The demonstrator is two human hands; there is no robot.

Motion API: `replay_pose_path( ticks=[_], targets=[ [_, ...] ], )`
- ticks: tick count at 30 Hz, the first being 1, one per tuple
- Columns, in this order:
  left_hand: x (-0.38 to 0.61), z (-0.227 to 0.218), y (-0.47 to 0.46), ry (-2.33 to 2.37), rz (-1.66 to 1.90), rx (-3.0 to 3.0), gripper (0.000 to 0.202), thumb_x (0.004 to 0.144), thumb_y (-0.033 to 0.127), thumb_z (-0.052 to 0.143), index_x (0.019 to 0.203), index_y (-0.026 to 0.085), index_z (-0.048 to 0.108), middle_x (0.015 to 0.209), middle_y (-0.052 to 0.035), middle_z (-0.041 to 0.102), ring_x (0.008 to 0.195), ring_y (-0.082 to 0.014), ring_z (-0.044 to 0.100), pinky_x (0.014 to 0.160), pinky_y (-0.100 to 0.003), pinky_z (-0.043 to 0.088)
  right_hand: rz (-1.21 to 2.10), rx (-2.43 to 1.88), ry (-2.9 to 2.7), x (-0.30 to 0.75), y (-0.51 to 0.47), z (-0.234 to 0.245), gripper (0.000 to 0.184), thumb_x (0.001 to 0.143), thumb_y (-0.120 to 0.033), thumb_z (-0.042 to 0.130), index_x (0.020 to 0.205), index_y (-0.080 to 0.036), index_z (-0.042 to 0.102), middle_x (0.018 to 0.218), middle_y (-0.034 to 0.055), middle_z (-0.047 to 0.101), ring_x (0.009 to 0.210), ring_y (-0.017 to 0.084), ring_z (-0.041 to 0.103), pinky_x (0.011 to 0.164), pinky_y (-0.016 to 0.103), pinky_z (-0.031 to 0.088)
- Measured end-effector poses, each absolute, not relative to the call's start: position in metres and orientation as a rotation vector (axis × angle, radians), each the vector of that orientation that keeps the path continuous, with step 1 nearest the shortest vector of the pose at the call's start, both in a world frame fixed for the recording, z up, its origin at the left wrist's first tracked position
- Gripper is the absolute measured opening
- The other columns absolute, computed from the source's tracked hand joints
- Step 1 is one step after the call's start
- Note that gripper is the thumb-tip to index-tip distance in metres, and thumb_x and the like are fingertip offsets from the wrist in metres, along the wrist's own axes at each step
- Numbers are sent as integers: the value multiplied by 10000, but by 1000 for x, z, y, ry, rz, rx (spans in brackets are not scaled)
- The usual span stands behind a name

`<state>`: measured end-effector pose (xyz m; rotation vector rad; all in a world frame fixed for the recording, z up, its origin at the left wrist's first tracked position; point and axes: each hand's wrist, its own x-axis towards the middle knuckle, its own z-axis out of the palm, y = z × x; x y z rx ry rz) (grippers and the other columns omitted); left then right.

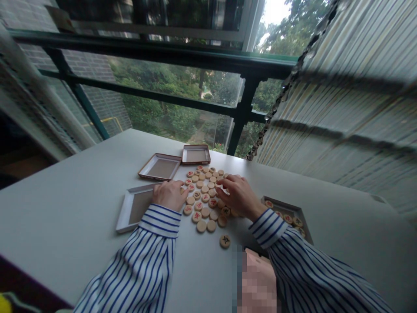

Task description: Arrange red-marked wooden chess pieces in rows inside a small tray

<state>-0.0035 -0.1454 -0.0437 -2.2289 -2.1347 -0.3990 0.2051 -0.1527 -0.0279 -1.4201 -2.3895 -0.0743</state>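
Several round wooden game discs (pixel 204 198) with red and black characters lie scattered on a white table (pixel 65 204). My left hand (pixel 170 194) rests at the left side of the pile, fingers curled down onto the discs. My right hand (pixel 237 194) lies over the pile's right side, fingers bent and pinched on a small white thing at the fingertips. Both arms wear blue-and-white striped sleeves. One disc (pixel 224 241) lies apart, nearer to me.
A white tray (pixel 125 213) sits left of my left hand. Two brown-rimmed box halves (pixel 159 167) (pixel 196 154) lie behind the pile. A tray holding some discs (pixel 286 213) sits to the right. A window railing and a blind stand beyond the table.
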Motion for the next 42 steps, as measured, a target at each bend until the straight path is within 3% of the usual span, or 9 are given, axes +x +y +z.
replay_pose_path(
  ticks=[14,21,26,32,42],
  targets=[
    [-6,-44,-141,-2205,-579,-2216,262,726,313,478,876,221,673,863,-70,698,820,-242,630,737,-333,422,-87,-1377,-2435,200,-156,-29,219,862,-315,433,943,-198,599,868,56,582,793,164,503,780,330,306],
    [-13,-46,-138,-2221,-1322,-2212,270,704,345,537,863,172,671,818,-55,690,694,-174,624,659,-268,466,-78,-1363,-2439,200,-157,-29,216,860,-302,436,942,-187,599,872,59,592,795,166,510,785,332,307],
    [-15,-46,-135,-2307,-2000,-2137,359,646,398,626,874,125,672,775,-67,686,702,-168,615,661,-274,483,-59,-1359,-2432,200,-156,-30,205,852,-281,447,958,-192,599,897,60,598,818,170,517,789,327,308],
    [-13,-42,-135,-2333,-2757,-1960,368,559,358,713,858,150,661,742,-21,666,679,-114,599,668,-256,485,-63,-1355,-2440,200,-156,-30,205,850,-288,452,946,-180,597,891,62,596,802,167,512,785,322,308],
    [-9,-25,-142,-2553,-3288,-1542,128,695,116,602,818,135,630,639,-10,643,610,-98,611,572,-203,485,-65,-1354,-2442,199,-157,-30,218,857,-301,444,966,-184,592,903,64,594,812,164,513,786,322,299]
  ],
)
